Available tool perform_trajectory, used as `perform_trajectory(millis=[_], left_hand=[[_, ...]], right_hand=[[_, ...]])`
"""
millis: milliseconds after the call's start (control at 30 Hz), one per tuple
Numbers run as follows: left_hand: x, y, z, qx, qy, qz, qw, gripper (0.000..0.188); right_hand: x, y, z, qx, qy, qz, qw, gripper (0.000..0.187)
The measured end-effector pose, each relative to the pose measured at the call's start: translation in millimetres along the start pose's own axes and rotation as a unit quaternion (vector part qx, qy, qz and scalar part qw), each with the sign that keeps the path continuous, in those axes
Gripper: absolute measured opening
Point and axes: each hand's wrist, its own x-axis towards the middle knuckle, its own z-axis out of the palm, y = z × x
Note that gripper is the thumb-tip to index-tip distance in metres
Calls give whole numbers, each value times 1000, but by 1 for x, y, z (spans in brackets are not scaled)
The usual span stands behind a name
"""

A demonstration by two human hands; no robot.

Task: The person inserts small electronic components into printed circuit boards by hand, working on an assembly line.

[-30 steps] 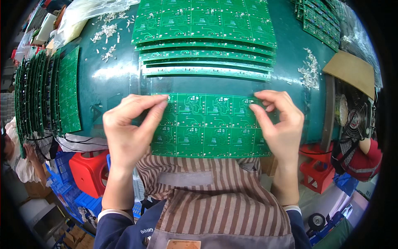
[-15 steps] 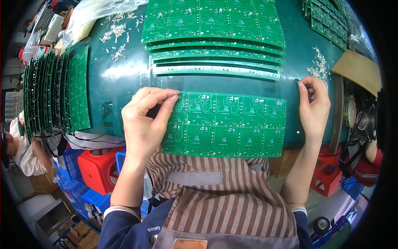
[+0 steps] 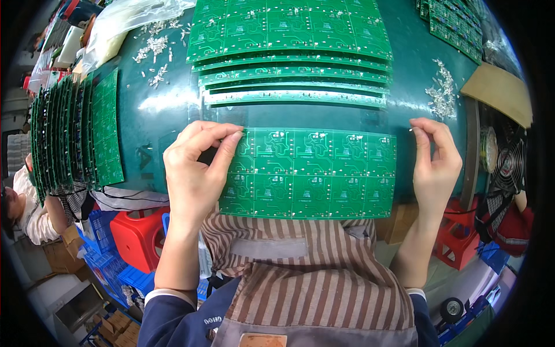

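A green circuit board panel lies at the table's near edge in front of me. At its upper left corner my left hand is closed in a pinch, thumb and index fingertips together; what is between them is too small to make out. Off the panel's right side, my right hand pinches a tiny whitish component between thumb and index finger. Loose small white components lie in a pile just beyond that hand. More of these white components are scattered at the far left.
Beyond the panel stands a stepped stack of green boards. Upright boards line the left, and populated boards lie far right. A tan sheet sits at the right edge. Red stools are below the table; a person is at left.
My right hand has moved slightly down and left, away from the white pile, with a tiny component now showing at its fingertips. The left hand keeps its pinch at the panel's corner.
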Motion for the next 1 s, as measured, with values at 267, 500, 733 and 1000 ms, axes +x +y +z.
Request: perform_trajectory(millis=[267,500,733,1000], left_hand=[[6,3,-6,109,-23,81,990,12],[13,12,-10,170,-43,122,977,15],[4,7,-7,148,-24,79,986,18],[-1,3,-2,133,18,72,988,17]], right_hand=[[-14,-11,7,185,5,106,977,9],[-19,-12,9,215,-24,139,967,5],[-14,-9,5,123,-64,90,986,7],[-11,-13,9,87,-58,91,990,4]])
